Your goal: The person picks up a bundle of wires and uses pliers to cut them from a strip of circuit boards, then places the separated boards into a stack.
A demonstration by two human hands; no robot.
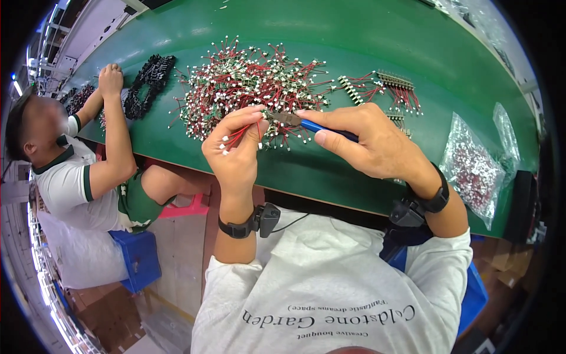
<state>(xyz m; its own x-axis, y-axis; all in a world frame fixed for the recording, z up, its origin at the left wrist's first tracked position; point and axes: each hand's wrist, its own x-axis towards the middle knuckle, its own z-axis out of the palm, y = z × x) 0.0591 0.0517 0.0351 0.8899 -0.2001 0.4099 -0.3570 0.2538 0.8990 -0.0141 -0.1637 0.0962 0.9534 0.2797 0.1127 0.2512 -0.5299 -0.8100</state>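
My left hand (237,144) pinches a small wired connector (231,141), its red leads and white plugs sticking out below the fingers. In my right hand (374,141) is a pair of cutting pliers (318,125) with blue handles. Their metal jaws meet the connector's top end at my left fingertips; whether the jaws are closed on it is too small to tell. Just behind both hands, a large heap of red-wired connectors (242,85) with white plugs covers the green table (330,29).
Rows of joined connector boards (396,79) lie right of the heap. A clear plastic bag (471,168) of similar parts rests at the table's right end. On the left, a seated person (88,159) works beside black parts (147,82). A blue crate (137,259) stands below.
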